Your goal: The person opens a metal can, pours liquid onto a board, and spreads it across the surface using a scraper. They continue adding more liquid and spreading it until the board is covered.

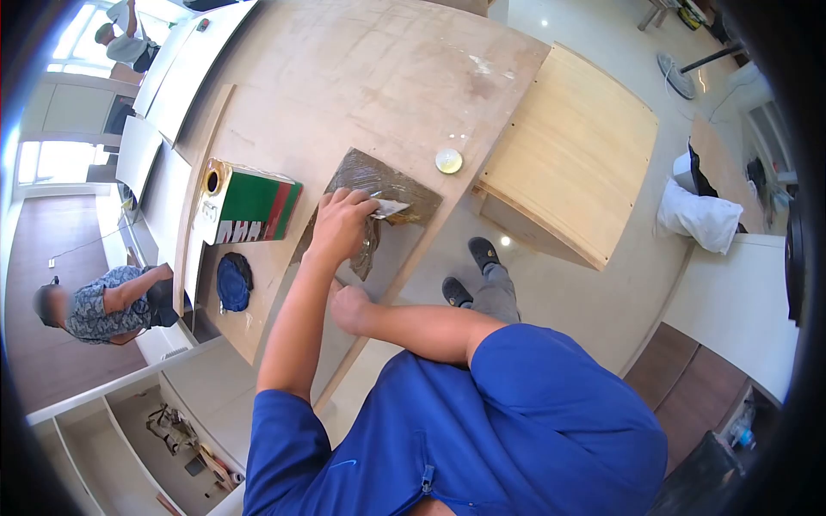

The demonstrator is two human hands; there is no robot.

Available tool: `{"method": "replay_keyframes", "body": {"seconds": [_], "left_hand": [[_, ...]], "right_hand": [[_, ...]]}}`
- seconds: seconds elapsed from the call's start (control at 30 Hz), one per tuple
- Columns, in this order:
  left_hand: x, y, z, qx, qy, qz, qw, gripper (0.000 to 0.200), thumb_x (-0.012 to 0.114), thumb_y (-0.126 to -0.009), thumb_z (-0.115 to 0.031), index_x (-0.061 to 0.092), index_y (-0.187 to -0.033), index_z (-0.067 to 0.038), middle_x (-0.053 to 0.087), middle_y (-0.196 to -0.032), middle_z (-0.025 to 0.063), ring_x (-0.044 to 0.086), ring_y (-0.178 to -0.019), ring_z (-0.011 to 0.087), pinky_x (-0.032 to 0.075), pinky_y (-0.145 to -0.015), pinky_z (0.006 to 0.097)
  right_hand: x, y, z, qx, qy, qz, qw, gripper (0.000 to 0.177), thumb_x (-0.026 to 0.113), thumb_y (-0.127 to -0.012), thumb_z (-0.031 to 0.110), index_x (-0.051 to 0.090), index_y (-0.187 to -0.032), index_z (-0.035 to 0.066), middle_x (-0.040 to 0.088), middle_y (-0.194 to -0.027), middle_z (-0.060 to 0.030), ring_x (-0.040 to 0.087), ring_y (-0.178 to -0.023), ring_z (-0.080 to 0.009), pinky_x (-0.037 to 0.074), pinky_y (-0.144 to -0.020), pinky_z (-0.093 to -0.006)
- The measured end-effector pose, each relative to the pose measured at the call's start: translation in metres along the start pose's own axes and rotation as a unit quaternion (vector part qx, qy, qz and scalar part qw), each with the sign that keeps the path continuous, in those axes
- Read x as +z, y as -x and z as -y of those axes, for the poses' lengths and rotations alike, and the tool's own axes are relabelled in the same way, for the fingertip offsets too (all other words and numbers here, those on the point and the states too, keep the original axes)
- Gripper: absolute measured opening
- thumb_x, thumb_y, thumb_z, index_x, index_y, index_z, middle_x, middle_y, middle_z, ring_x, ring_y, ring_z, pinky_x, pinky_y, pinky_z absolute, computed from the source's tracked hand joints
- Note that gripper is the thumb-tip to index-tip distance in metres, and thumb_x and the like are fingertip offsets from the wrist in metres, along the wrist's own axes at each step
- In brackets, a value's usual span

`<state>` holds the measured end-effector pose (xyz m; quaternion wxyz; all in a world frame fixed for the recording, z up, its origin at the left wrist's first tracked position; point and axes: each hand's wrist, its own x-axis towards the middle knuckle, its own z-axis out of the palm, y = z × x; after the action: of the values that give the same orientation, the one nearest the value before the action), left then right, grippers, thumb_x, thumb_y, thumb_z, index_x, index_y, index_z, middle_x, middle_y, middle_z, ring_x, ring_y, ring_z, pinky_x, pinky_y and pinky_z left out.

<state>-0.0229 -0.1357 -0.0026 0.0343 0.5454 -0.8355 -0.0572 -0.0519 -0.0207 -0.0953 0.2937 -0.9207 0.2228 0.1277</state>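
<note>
My left hand point(344, 219) is closed at the near side of a brown, plastic-wrapped flat bundle point(374, 172) on the worktable point(361, 77). A shiny pale piece point(392, 208) sticks out beside its fingers; whether it is a blade or film I cannot tell. Crumpled brown wrap point(366, 251) hangs below this hand. Lower down, my right hand point(348, 310) is closed near a smooth grey panel point(391, 254), its fingertips hidden. Left of the bundle lies a green and white metal can point(258, 206). A small round tin point(448, 161) sits to the right.
A blue cloth point(232, 282) lies by the can. Right of the table stands a light wooden box point(572, 146). A person in a patterned shirt point(107, 305) is at the left, another person point(129, 45) at the upper left. Open compartments point(103, 447) are at the lower left.
</note>
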Motion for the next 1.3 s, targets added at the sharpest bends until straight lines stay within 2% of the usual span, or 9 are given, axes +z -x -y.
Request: {"method": "replay_keyframes", "body": {"seconds": [0.27,0.43,0.53,0.67,0.8,1.0,1.07,1.17,1.3], "left_hand": [[0.012,-0.030,-0.017,0.195,0.002,0.051,0.980,0.030,0.062,-0.079,-0.003,0.075,-0.102,-0.017,0.065,-0.116,-0.0003,0.053,-0.123,0.0217,0.032,-0.113,0.0524],[0.013,-0.038,-0.021,0.195,-0.002,0.041,0.980,0.029,0.061,-0.080,-0.004,0.075,-0.102,-0.017,0.065,-0.114,0.0004,0.054,-0.122,0.0216,0.031,-0.114,0.0527],[0.016,-0.041,-0.024,0.147,-0.001,0.022,0.989,0.026,0.060,-0.081,-0.006,0.074,-0.100,-0.016,0.066,-0.106,0.0010,0.057,-0.113,0.0221,0.035,-0.107,0.0494],[0.034,-0.043,-0.030,0.070,-0.019,-0.042,0.996,0.023,0.058,-0.083,-0.008,0.074,-0.098,-0.016,0.066,-0.096,0.0018,0.060,-0.103,0.0223,0.037,-0.099,0.0448],[0.033,-0.044,-0.032,0.097,-0.006,0.016,0.995,0.023,0.058,-0.083,-0.008,0.074,-0.097,-0.016,0.066,-0.098,0.0017,0.060,-0.105,0.0220,0.037,-0.099,0.0450],[-0.001,-0.022,-0.018,0.142,-0.050,0.122,0.981,0.028,0.059,-0.081,-0.004,0.074,-0.101,-0.017,0.066,-0.105,0.0000,0.059,-0.111,0.0214,0.035,-0.104,0.0452],[0.001,-0.015,-0.004,0.167,-0.045,0.065,0.983,0.023,0.059,-0.082,-0.008,0.074,-0.097,-0.016,0.066,-0.102,0.0000,0.059,-0.110,0.0217,0.036,-0.103,0.0459],[-0.002,-0.024,-0.002,0.142,-0.027,-0.008,0.989,0.026,0.060,-0.081,-0.006,0.074,-0.100,-0.016,0.066,-0.104,-0.0003,0.058,-0.112,0.0214,0.036,-0.104,0.0467],[0.017,-0.044,0.004,0.056,-0.051,-0.005,0.997,0.034,0.063,-0.077,-0.003,0.072,-0.107,-0.017,0.066,-0.112,-0.0006,0.057,-0.116,0.0210,0.036,-0.105,0.0434]], "right_hand": [[0.024,-0.020,0.000,-0.006,0.004,-0.044,0.999,0.028,0.065,-0.087,0.012,0.075,-0.114,0.008,0.072,-0.120,-0.0117,0.073,-0.102,-0.0250,0.060,-0.075,-0.0376],[0.008,-0.008,0.001,-0.010,0.027,-0.029,0.999,0.029,0.066,-0.088,0.012,0.074,-0.117,0.012,0.069,-0.127,-0.0102,0.072,-0.107,-0.0247,0.060,-0.077,-0.0367],[0.003,-0.004,0.002,0.004,-0.033,-0.022,0.999,0.035,0.058,-0.096,0.017,0.067,-0.130,0.011,0.063,-0.138,-0.0114,0.062,-0.125,-0.0264,0.055,-0.095,-0.0383],[0.080,-0.058,0.005,0.014,-0.024,-0.204,0.978,0.033,0.064,-0.093,0.017,0.071,-0.125,0.016,0.067,-0.132,-0.0046,0.067,-0.117,-0.0213,0.060,-0.082,-0.0365],[0.085,-0.061,0.003,0.010,-0.095,-0.253,0.963,0.031,0.063,-0.093,0.016,0.072,-0.122,0.014,0.066,-0.133,-0.0070,0.068,-0.115,-0.0211,0.060,-0.080,-0.0358],[0.009,-0.015,0.000,0.043,-0.072,0.004,0.996,0.038,0.065,-0.090,0.014,0.071,-0.126,0.007,0.037,-0.157,-0.0247,0.068,-0.117,-0.0253,0.059,-0.082,-0.0351],[0.004,-0.010,-0.003,0.046,-0.065,0.010,0.997,0.040,0.063,-0.089,0.013,0.068,-0.128,0.004,0.044,-0.146,-0.0262,0.070,-0.109,-0.0277,0.059,-0.079,-0.0365],[0.013,-0.012,-0.002,0.018,-0.028,-0.039,0.999,0.037,0.058,-0.089,0.010,0.065,-0.124,-0.001,0.070,-0.116,-0.0231,0.074,-0.094,-0.0309,0.060,-0.073,-0.0398],[0.018,-0.013,-0.005,-0.007,-0.071,-0.062,0.995,0.030,0.059,-0.088,0.010,0.070,-0.114,-0.002,0.072,-0.111,-0.0226,0.074,-0.093,-0.0320,0.060,-0.072,-0.0405]]}}
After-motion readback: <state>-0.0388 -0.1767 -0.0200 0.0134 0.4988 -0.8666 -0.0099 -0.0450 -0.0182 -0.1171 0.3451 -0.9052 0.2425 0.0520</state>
